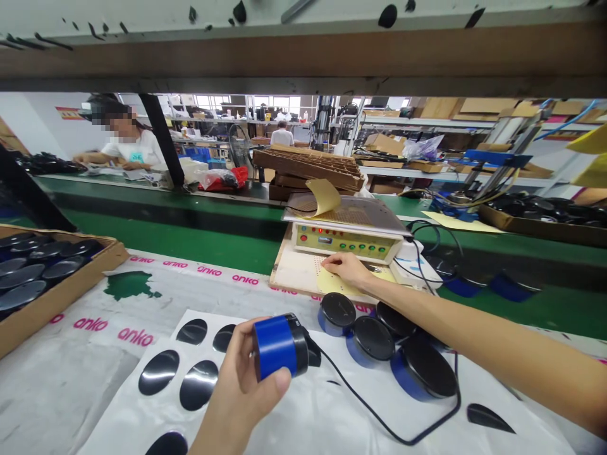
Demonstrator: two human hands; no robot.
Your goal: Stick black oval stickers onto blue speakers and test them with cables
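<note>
My left hand [246, 379] is closed around a blue cylindrical device [275, 347] with a black end, held on its side above the bench. From its black end a black cord [374, 420] loops down to the right. My right hand [348, 268] reaches forward, thumb and fingers pinched at a yellow sheet [332, 283] with small reddish marks, in front of the control box [346, 240]. Whatever may be between those fingertips is too small to make out. Several similar blue devices with black tops, such as this one [336, 309], stand below my right forearm.
A white sheet [116, 411] with several shiny black discs [199, 382] lies at front left. The cardboard box [61, 297] on the left holds more black-topped pieces. Behind runs a green bench surface [227, 234]. Overhead is a shelf [303, 57]. Across the bench sits another person [137, 148].
</note>
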